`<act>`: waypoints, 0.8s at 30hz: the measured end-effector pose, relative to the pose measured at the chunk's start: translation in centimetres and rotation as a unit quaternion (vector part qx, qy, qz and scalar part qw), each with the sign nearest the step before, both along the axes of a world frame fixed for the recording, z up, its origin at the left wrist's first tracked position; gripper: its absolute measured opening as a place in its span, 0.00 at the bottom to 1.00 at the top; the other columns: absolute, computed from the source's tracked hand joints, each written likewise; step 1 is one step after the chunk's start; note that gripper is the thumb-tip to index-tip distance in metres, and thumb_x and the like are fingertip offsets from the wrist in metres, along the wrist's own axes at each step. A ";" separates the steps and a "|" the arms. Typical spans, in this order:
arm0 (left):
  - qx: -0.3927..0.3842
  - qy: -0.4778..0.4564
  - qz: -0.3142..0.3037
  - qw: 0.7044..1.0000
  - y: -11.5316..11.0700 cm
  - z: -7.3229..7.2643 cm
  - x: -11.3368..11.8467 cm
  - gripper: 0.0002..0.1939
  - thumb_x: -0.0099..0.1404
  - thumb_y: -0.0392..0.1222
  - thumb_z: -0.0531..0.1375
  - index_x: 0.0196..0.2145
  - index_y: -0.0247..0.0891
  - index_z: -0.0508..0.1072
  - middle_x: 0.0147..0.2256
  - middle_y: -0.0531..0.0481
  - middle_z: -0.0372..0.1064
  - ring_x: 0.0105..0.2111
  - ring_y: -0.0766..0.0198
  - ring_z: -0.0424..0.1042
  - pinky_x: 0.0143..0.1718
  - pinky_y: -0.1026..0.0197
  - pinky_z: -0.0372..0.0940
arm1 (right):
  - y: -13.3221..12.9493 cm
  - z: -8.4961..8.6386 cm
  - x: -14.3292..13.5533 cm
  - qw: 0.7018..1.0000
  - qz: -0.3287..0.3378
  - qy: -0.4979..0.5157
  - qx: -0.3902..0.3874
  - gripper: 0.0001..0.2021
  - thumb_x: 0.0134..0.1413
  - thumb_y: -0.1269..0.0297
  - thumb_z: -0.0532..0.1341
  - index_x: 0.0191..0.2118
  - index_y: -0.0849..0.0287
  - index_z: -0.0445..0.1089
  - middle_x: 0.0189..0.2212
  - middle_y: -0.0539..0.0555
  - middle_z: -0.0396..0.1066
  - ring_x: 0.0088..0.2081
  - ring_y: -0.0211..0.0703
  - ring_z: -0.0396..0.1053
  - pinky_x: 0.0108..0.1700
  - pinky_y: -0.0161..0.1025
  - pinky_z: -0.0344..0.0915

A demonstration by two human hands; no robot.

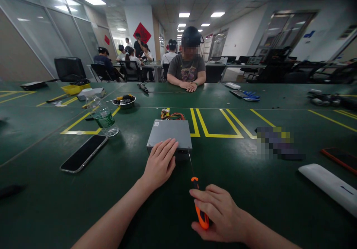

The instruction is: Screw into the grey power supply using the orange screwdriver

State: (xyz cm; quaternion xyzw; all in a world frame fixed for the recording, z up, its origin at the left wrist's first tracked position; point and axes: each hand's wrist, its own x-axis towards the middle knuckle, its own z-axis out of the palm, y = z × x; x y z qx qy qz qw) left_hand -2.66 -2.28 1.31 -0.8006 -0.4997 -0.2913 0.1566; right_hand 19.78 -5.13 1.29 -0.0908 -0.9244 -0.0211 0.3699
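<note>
A grey metal computer power supply [170, 132] lies flat on the green table, its bundle of coloured cables [174, 116] behind it. My left hand [161, 159] rests over its near left edge, fingers stretched out on the top and thumb at the front side. In my right hand [217, 212] is an orange and black screwdriver [201, 215], gripped by the handle between thumb and fingers. Its thin shaft points away from me, and the tip is at the right front corner of the power supply. Whether the tip sits in a screw is too small to tell.
Left of the power supply are a phone [83, 154], a plastic bottle [104, 117] and a metal bowl [125, 101] of small items. A white elongated case [329, 186] and an orange-edged phone [341, 158] lie at right. Across the table sits a person [186, 67].
</note>
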 end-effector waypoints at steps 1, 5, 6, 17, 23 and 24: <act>-0.001 -0.002 0.001 1.000 0.0 0.0 0.0 0.25 0.64 0.34 0.50 0.59 0.38 0.55 0.58 0.46 0.57 0.59 0.58 0.54 0.58 0.51 0.52 | 0.0 0.0 0.0 1.000 -0.006 -0.001 -0.004 0.13 0.57 0.59 0.55 0.40 0.66 0.62 0.36 0.62 0.73 0.32 0.40 0.71 0.34 0.39 0.65; -0.008 -0.011 0.006 1.000 -0.1 0.0 -0.1 0.26 0.64 0.35 0.50 0.59 0.35 0.54 0.58 0.44 0.57 0.59 0.58 0.54 0.58 0.51 0.52 | -0.2 0.5 0.1 0.999 -0.010 -0.025 -0.024 0.17 0.60 0.53 0.51 0.43 0.65 0.62 0.39 0.62 0.72 0.37 0.42 0.71 0.39 0.40 0.66; -0.010 -0.012 0.006 1.000 -0.1 0.1 0.0 0.26 0.64 0.35 0.50 0.59 0.34 0.54 0.58 0.44 0.57 0.59 0.58 0.54 0.58 0.51 0.52 | -0.3 0.8 0.1 0.999 -0.005 -0.037 -0.025 0.17 0.60 0.55 0.50 0.45 0.65 0.63 0.40 0.63 0.72 0.38 0.43 0.71 0.39 0.40 0.66; 0.012 -0.001 0.047 0.999 0.0 -0.5 -0.3 0.23 0.63 0.34 0.52 0.56 0.42 0.61 0.58 0.44 0.55 0.59 0.54 0.52 0.58 0.46 0.48 | -0.1 -0.1 0.1 1.000 -0.021 -0.013 -0.013 0.17 0.58 0.53 0.55 0.42 0.65 0.61 0.42 0.65 0.71 0.39 0.42 0.71 0.40 0.39 0.66; 0.002 0.011 0.060 0.998 -0.2 -0.4 -0.5 0.24 0.62 0.35 0.53 0.56 0.44 0.61 0.58 0.43 0.55 0.59 0.52 0.53 0.57 0.47 0.49 | -0.3 0.6 0.1 0.998 -0.020 -0.062 -0.016 0.20 0.59 0.53 0.51 0.49 0.65 0.60 0.44 0.66 0.70 0.42 0.46 0.71 0.41 0.42 0.67; 0.000 0.012 0.060 0.998 -0.2 -0.4 -0.5 0.24 0.62 0.36 0.53 0.56 0.43 0.60 0.58 0.43 0.55 0.59 0.52 0.53 0.57 0.47 0.49 | -0.4 0.8 0.0 0.997 -0.020 -0.072 -0.013 0.20 0.59 0.55 0.50 0.49 0.65 0.61 0.43 0.65 0.70 0.42 0.46 0.71 0.40 0.42 0.68</act>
